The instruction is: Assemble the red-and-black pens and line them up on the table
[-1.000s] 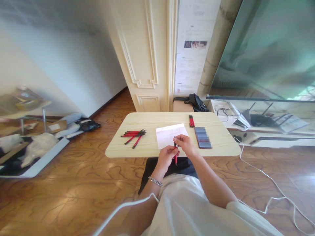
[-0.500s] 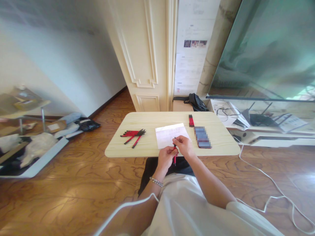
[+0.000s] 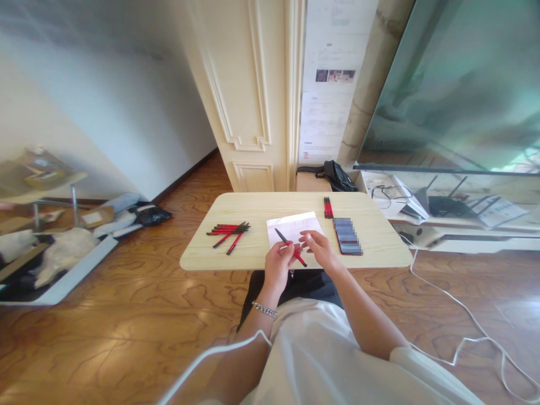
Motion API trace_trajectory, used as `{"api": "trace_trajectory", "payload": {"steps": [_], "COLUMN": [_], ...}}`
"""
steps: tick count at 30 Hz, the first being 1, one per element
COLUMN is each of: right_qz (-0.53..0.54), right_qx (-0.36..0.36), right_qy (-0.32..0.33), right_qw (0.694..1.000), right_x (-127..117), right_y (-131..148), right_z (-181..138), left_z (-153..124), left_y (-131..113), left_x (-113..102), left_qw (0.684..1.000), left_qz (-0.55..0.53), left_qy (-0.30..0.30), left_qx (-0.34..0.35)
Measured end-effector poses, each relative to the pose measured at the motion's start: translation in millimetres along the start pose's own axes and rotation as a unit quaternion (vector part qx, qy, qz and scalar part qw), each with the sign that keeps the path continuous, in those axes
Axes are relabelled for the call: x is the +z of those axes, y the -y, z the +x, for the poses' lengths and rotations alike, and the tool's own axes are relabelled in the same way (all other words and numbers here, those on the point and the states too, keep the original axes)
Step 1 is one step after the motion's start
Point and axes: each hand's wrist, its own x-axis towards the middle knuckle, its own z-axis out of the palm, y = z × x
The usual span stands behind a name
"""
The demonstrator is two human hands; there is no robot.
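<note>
Pinching a red-and-black pen (image 3: 299,257) aslant in the left hand (image 3: 277,261), above the table (image 3: 379,239) by its near edge, and holding the right hand (image 3: 319,251) just beside, fingers parted (touching the pen or not, cannot tell). Also showing a loose pen pile (image 3: 230,227) toward the left edge, a pen row (image 3: 328,207) by the far edge and a pixelated phone (image 3: 346,235) nearer the right. Marked too faintly to read on the white paper sheet (image 3: 291,223), likewise on the printed wall sheets (image 3: 327,112).

Glare on floor (image 3: 162,304); edges blurred, stretched.
</note>
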Motion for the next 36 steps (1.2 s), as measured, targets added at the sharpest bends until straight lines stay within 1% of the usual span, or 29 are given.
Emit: {"api": "trace_trajectory", "payload": {"steps": [2,4,6,9,11,13,16,18,20,24,28,32,36], "right_qz": [0.018,0.059,0.125,0.230,0.269,0.287,0.330,0.358,0.377,0.401,0.403,0.429,0.444], "right_qx": [0.006,0.007,0.010,0.023,0.024,0.014,-0.019,-0.024,-0.011,0.016,0.029,0.017,0.018], "right_qy": [0.012,0.018,-0.013,-0.086,-0.121,-0.147,-0.167,-0.162,-0.144,-0.126,-0.128,-0.115,-0.110], "right_qw": [1.000,0.998,0.992,0.969,0.955,0.946,0.929,0.919,0.915,0.907,0.906,0.896,0.889], "right_x": [0,7,17,25,20,6,-21,-35,-45,-50,-51,-53,-53], "right_y": [-3,-8,-11,-8,-1,9,22,27,27,18,11,13,18], "right_z": [-8,-17,-24,-21,-11,3,19,23,23,20,22,27,30], "left_z": [2,3,2,-2,-4,-2,6,12,17,21,19,19,21], "left_y": [-6,-8,-8,-3,-1,1,0,-2,-3,-1,1,1,4], "left_x": [1,4,8,13,12,8,-5,-13,-20,-28,-28,-25,-21], "left_qw": [0.997,0.995,0.995,0.999,0.999,0.997,0.994,0.989,0.983,0.974,0.969,0.963,0.944], "left_qz": [-0.070,-0.100,-0.094,-0.045,0.004,0.053,0.109,0.138,0.161,0.198,0.219,0.239,0.301], "left_qy": [-0.018,-0.022,-0.011,0.025,0.047,0.046,-0.002,-0.045,-0.068,-0.057,-0.049,-0.053,-0.045], "left_qx": [0.015,0.019,0.011,-0.008,-0.013,-0.009,0.010,0.033,0.056,0.092,0.102,0.108,0.127]}}
